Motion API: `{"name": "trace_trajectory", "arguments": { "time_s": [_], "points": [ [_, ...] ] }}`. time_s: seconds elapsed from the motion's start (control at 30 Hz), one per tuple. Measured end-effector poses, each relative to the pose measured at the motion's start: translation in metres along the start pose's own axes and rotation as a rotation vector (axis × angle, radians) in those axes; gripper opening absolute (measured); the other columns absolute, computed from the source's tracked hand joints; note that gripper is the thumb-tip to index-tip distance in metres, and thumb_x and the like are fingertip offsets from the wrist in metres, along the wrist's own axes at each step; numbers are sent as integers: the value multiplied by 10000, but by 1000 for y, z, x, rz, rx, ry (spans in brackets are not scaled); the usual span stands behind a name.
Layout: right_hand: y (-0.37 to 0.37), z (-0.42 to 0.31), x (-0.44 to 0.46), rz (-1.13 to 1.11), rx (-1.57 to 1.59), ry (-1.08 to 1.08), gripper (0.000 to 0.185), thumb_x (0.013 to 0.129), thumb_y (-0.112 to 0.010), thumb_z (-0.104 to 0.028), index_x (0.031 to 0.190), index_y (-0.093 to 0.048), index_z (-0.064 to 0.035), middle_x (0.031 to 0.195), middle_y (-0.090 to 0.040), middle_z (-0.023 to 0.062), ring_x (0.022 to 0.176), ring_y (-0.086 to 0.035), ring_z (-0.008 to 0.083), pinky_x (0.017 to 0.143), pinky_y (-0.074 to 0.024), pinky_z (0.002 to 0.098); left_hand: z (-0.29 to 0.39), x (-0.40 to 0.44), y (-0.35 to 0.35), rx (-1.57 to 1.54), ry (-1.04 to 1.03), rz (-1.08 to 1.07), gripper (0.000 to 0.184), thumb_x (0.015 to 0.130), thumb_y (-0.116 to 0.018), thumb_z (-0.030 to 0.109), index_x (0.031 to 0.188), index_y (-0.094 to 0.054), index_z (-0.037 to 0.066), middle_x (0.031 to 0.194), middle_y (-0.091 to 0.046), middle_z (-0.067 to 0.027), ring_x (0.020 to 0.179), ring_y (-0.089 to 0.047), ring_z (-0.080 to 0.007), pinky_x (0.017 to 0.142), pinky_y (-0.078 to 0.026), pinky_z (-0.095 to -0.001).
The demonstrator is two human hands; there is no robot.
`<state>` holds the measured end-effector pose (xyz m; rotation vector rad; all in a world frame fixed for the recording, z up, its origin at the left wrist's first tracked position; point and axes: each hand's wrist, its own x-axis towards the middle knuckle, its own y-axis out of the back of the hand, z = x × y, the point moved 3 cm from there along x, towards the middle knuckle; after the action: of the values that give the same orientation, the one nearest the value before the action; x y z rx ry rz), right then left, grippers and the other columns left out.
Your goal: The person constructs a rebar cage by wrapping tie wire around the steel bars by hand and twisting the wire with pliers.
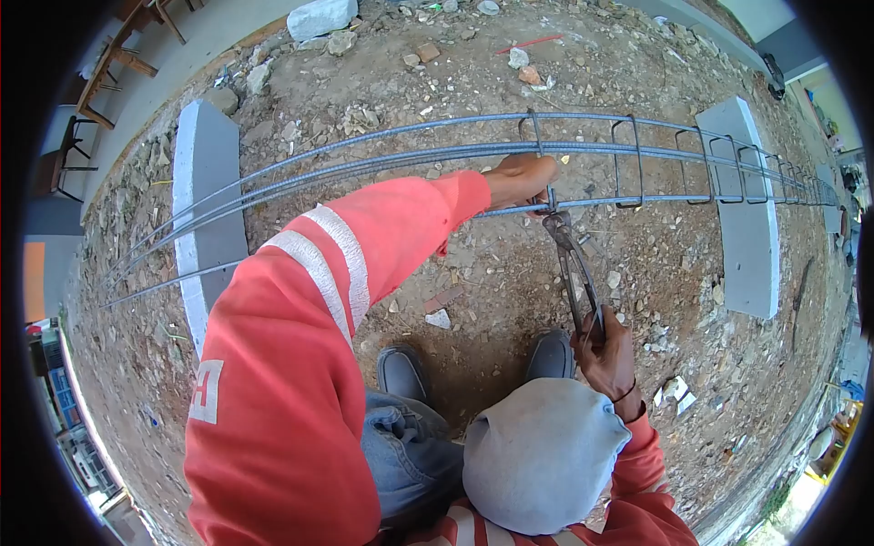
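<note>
A long rebar cage (382,162) of steel bars runs across in front of me. My left hand (523,177) reaches over it with fingers closed around a wire stirrup (535,132), close to the nearest bar. Any tie wire in those fingers is hidden. My right hand (605,355) grips the handles of tying pincers (571,259) from below. Their head touches or nearly touches the nearest bar, just beside my left fingertips. I cannot see whether the jaws hold wire. Several more stirrups (628,164) hang along the bars to the right.
Grey blocks with white edges, one left (214,155) and one right (742,227), stand under the bars. Stony ground with rubble surrounds my boots (403,371). A rounded pale grey cloth shape (546,455) covers the lower middle. Wooden furniture (114,68) stands at upper left.
</note>
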<state>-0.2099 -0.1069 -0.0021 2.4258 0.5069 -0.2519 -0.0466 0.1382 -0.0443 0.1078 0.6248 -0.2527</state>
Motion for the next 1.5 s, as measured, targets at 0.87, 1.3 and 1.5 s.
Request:
{"name": "trace_trajectory", "arguments": {
  "time_s": [0.87, 1.3, 1.5],
  "points": [
    [15, -17, 7, 74, -611, -108, 545, 866, -736, -491, 698, -589, 6, 524, -504, 177, 481, -508, 348, 533, -420, 455, -4, 2, -3, 29, -85, -37, 406, 898, -475, 322, 933, -573, -71, 795, -642, -171, 692, -689, -262, 654, -591, -398],
    [0, 33, -3, -949, 1060, -612, 286, 928, -704, -328, 847, -544, -106, 592, -461, -52, 444, -389, 82, 413, -302, 251, -7, 4, -1, -49, -95, -107, 386, 925, -454, 310, 1052, -487, -53, 854, -615, -182, 721, -674, -285, 670, -592, -415],
    [23, -10, -16, 97, -491, -65, 370, 828, -728, -274, 1043, -602, 0, 836, -669, 117, 728, -668, 298, 632, -524, 397, -9, 13, -3, -34, -79, -104, 372, 918, -475, 292, 1015, -513, -66, 832, -631, -194, 719, -687, -302, 673, -601, -424]
  ]
}}
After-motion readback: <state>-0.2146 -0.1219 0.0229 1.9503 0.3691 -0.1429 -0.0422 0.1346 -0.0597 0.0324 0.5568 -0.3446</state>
